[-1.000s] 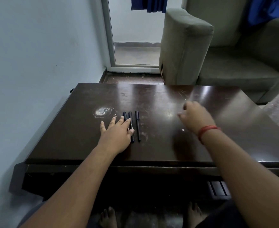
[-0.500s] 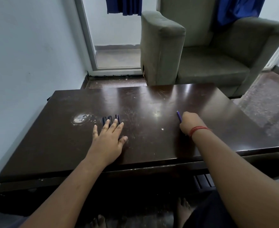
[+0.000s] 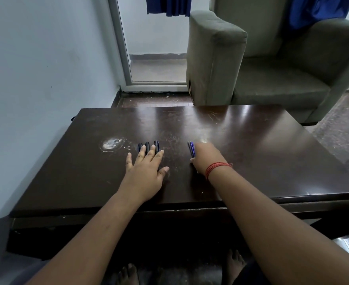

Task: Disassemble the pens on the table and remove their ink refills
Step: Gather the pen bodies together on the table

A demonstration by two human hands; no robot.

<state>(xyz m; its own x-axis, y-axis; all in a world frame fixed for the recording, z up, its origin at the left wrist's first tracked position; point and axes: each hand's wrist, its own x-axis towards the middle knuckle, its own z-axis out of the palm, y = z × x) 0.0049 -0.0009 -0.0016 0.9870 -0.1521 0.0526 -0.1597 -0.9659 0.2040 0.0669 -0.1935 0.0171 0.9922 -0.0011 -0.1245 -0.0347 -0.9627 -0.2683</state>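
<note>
Refills, thin blue plastic ones [image 3: 192,149], seem already out, gripped by the right hand [image 3: 205,159] mid-desk. Flat, fingers straight, the left hand [image 3: 144,171] presses three dark pen barrels [image 3: 148,146]; the work looks nearly finished.

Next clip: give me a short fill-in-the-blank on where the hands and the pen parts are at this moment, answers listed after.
1. The left hand lies flat with straight fingers over ____ dark pens.
2. The thin blue refills lie beside the ____ hand.
3. The thread round the right wrist is ____ in colour.
4. Beyond the table stands a grey ____.

Missing words: three; right; red; armchair
</note>
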